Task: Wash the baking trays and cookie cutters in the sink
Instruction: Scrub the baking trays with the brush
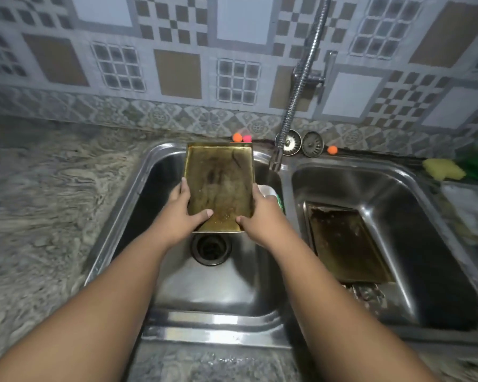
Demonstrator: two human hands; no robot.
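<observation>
A stained, golden rectangular baking tray point(220, 183) is held tilted over the left sink basin point(155, 188). My left hand point(181, 210) grips its left edge, thumb on the tray's inner face. My right hand point(255, 213) grips its right edge the same way. A second, darker baking tray point(345, 244) lies in the right sink basin point(425, 216). What look like cookie cutters point(366, 293) lie just in front of that tray, blurred. A flexible tap point(287, 122) hangs over the divider between the basins.
The left basin's drain point(210, 248) is open below the tray. A white and green object point(272, 195) sits behind my right hand. Two strainer plugs point(301, 143) and small orange and pink balls point(240, 137) line the back ledge. A yellow sponge point(443, 169) lies at right.
</observation>
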